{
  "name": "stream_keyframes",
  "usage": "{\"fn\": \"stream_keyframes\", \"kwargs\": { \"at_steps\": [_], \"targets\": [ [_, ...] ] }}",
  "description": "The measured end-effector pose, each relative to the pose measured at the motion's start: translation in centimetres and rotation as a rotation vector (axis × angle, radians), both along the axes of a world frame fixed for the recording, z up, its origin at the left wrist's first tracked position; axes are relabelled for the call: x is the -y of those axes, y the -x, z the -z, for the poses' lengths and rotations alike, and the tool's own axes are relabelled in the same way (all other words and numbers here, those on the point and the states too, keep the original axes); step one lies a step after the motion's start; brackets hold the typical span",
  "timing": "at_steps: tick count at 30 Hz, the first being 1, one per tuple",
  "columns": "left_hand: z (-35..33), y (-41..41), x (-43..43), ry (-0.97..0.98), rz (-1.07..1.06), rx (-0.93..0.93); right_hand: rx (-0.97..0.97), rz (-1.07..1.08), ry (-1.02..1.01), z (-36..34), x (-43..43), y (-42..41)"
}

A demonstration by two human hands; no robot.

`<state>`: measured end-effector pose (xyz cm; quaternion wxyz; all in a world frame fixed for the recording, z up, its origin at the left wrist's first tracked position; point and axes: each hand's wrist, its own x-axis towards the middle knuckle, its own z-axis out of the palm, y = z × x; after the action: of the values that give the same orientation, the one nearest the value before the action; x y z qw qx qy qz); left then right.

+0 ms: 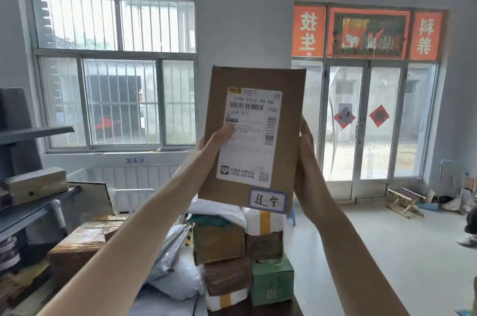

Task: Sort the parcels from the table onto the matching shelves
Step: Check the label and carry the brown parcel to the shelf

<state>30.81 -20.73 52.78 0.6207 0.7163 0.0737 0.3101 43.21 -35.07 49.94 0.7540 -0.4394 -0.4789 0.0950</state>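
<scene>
Between the fingers of both hands I see a flat brown parcel (pixel 254 135), held upright and high above the counter (pixel 258 312). The left hand (pixel 216 139) grips the left edge, its thumb pressed on the white shipping label (pixel 249 135). The right hand (pixel 307 161) lies flat against the right edge, with its fingers (pixel 305 130) straight, so the parcel is clamped from two sides. Below the fingers, at the lower right corner of the parcel, there is a small blue-framed sticker (pixel 268 200) with handwritten characters. Under the hands, more parcels lie piled on the counter: brown boxes (pixel 218 243), a green box (pixel 272 282) and grey bags (pixel 178 272). Left of the fingers stands a dark shelf (pixel 36 132).
</scene>
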Motion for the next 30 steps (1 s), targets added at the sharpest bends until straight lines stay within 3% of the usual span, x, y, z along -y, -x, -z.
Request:
{"fn": "stream_keyframes", "kwargs": {
  "at_steps": [5, 9, 13, 16, 20, 26, 30],
  "targets": [
    [0.9, 0.1, 1.0, -0.005, 0.022, 0.322, -0.114, -0.061, 0.091, 0.7, -0.1, 0.0],
    [2.1, 1.0, 0.0, 0.055, 0.19, 0.47, -0.103, -0.094, 0.117, 1.0, 0.1, 0.4],
    [3.0, 1.7, -0.5, 0.102, 0.202, 0.508, -0.136, -0.153, 0.108, 1.6, -0.3, 1.0],
    [3.3, 2.3, -0.9, 0.105, 0.177, 0.507, -0.184, -0.058, 0.069, 1.3, -0.9, 2.9],
    [3.7, 3.7, -1.5, 0.125, 0.161, 0.521, -0.077, 0.001, -0.072, 0.7, -1.6, 4.1],
    [2.3, 7.6, -2.3, 0.025, 0.056, 0.53, -0.113, -0.222, -0.101, 0.4, -3.9, 6.1],
    [2.7, 12.1, -1.2, 0.031, -0.12, 0.534, -0.107, -0.338, -0.115, 0.2, -5.4, 9.4]
  ]
}}
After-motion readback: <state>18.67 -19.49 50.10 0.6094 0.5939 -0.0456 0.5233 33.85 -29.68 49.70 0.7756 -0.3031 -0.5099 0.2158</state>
